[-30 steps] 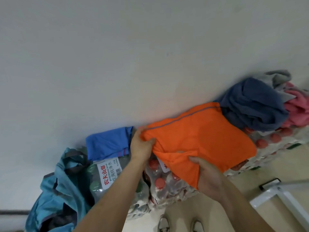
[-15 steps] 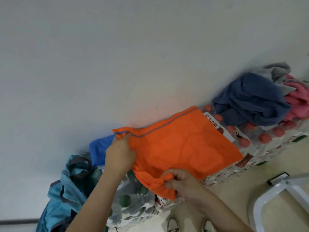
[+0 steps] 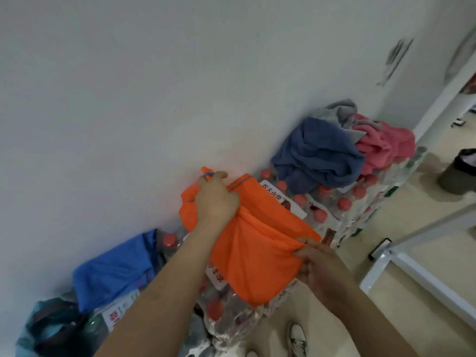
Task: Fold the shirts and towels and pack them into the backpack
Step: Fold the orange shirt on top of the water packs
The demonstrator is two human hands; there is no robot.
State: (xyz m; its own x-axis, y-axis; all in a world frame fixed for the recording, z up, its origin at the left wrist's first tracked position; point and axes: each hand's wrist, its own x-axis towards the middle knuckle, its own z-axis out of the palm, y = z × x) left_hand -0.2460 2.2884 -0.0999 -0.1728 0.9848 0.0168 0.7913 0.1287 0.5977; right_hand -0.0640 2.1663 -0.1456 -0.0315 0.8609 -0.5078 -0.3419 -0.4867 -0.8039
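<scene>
Head view: left hand [image 3: 216,199] and right hand [image 3: 322,269] clamp curled fingers on the orange shirt [image 3: 257,253] mid-fold; blue shirt [image 3: 113,271] lies folded, towels [image 3: 319,155] sit heaped upper right, backpack [image 3: 51,328] seemingly unpacked.

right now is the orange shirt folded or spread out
Half folded: the orange shirt sags bunched between the gripping left hand and right hand.

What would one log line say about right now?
step: fold orange shirt | left hand: grips top edge | right hand: pinches side edge | below: bottle packs | backpack: lower left
</scene>
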